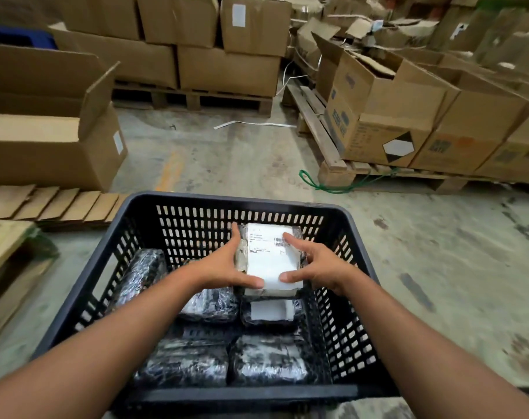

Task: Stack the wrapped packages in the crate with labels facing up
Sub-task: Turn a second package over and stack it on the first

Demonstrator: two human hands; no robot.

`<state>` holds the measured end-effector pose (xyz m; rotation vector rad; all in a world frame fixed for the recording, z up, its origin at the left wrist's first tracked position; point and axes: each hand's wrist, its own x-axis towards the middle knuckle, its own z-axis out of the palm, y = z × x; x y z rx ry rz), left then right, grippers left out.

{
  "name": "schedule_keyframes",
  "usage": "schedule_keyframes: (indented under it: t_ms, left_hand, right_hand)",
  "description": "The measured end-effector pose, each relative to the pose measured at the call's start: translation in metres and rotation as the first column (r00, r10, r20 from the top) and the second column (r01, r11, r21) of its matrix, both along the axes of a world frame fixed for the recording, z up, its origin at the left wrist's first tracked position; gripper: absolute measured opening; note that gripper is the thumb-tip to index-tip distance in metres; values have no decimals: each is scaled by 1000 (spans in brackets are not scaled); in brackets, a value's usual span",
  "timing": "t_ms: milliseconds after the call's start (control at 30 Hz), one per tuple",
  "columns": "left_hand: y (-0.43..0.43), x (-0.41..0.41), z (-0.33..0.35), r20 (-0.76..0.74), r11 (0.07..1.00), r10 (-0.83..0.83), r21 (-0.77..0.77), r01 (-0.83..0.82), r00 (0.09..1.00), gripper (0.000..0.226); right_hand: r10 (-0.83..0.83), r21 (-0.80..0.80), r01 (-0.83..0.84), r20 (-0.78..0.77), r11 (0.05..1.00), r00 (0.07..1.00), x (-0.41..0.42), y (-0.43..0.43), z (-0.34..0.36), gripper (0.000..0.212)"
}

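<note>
A dark perforated plastic crate (236, 199) stands on the floor in front of me. Both hands hold one wrapped package (270, 258) with a white label facing up, at the crate's far right. My left hand (223, 264) grips its left side, thumb on the near edge. My right hand (316, 263) grips its right side, fingers across the label. Under it lies another package with a label up (272, 311). Several black shiny wrapped packages fill the rest: one leaning at the left (142, 275), two near me (183, 362) (270, 359).
An open cardboard box (51, 128) sits at the left beside flattened cardboard (51, 204). Stacked boxes on a wooden pallet (332, 152) stand at the right, more boxes (226, 65) at the back. A green cord (313, 181) and a white strap (254, 124) lie on the concrete floor.
</note>
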<state>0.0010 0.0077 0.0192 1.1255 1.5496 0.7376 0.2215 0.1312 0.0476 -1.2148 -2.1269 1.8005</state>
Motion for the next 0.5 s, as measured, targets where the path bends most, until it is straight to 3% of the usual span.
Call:
schedule_keyframes:
  t_ms: [267,367,500]
  left_hand:
    - [21,24,-43,-256,995,-102,-21,100,961,154]
    - [20,27,-64,-498,987,-150,-126,100,854,147]
    - [23,24,-81,-510,978,-201,-146,146,836,141]
  right_hand:
    - [46,72,-62,206,995,978,1,6,-32,120]
    - [104,101,-148,349,984,931,-6,12,-45,128]
    - [145,99,-215,469,972,871,-15,18,-62,140]
